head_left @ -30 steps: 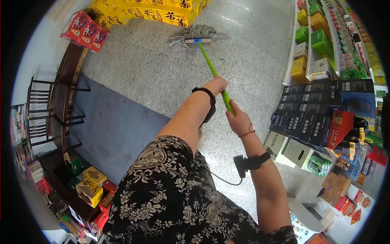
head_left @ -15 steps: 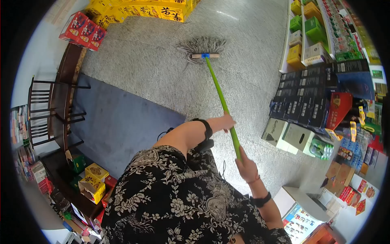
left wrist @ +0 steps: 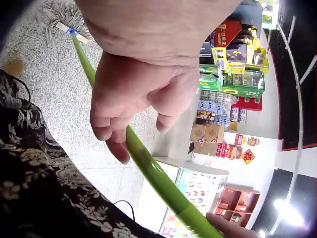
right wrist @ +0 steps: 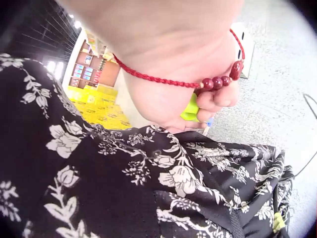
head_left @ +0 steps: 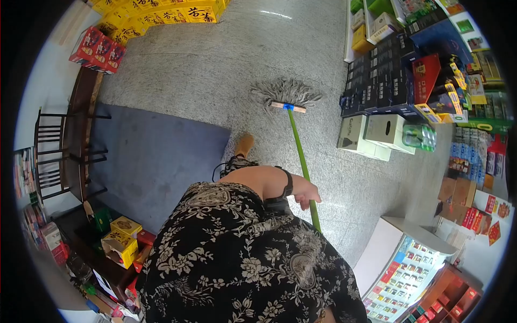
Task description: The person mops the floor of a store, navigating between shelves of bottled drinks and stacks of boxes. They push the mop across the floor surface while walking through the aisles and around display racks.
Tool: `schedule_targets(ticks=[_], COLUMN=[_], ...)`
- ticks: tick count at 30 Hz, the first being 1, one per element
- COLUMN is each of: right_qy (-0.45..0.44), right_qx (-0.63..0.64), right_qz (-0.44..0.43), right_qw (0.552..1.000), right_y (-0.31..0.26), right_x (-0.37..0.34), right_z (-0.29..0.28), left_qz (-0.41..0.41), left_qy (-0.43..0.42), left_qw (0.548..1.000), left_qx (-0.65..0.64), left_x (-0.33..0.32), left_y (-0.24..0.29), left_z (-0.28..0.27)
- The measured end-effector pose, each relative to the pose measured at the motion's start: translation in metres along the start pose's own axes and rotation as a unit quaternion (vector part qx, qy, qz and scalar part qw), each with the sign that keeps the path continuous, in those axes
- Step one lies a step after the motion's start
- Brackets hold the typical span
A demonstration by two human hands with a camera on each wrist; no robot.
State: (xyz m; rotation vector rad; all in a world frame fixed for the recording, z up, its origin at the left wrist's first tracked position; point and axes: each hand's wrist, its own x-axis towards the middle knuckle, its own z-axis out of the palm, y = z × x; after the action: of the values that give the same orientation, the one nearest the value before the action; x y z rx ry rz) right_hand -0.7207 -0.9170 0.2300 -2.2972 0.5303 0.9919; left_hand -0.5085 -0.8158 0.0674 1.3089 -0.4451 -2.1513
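A mop with a grey string head point(head_left: 290, 94) lies spread on the floor, and its green handle point(head_left: 300, 151) slants back toward the person. My left hand point(head_left: 305, 194) holds the handle partway up; in the left wrist view that hand point(left wrist: 141, 94) has its fingers curled round it. Farther up the handle, a finger of my right hand point(left wrist: 230, 228) shows at the lower edge. The right wrist view has my right hand point(right wrist: 183, 99), with a red beaded bracelet, gripping the green handle point(right wrist: 190, 109) close to the patterned shirt. The shirt hides this hand in the head view.
A blue-grey mat point(head_left: 156, 156) covers the floor at left, beside dark chairs point(head_left: 51, 145). Yellow cartons point(head_left: 172, 13) stand at the far end. Stacked dark boxes point(head_left: 377, 78) and pale boxes point(head_left: 353, 134) line the right, with a glass display case point(head_left: 401, 274) nearer.
The mop head has come back toward the body and a little right. Both hands have drawn in, the right one passing out of sight in the head view. A foot now shows near the mat.
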Motion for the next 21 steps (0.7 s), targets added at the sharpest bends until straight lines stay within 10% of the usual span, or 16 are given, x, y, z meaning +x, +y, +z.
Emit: schedule_targets(ticks=[9,21], right_qy=[0.054,0.107], right_qx=[0.003,-0.007], right_qz=[-0.022,-0.124], right_qw=[0.998,0.986], right_y=[0.016,-0.079], right_x=[0.015,0.313], right_z=[-0.032,-0.193], left_qz=[0.065,0.045], left_qy=[0.128,0.488], left_qw=[0.99,0.87], left_qx=[-0.002,-0.058], left_x=[0.03,0.025], left_y=[0.027,0.147], left_z=[-0.023,-0.301])
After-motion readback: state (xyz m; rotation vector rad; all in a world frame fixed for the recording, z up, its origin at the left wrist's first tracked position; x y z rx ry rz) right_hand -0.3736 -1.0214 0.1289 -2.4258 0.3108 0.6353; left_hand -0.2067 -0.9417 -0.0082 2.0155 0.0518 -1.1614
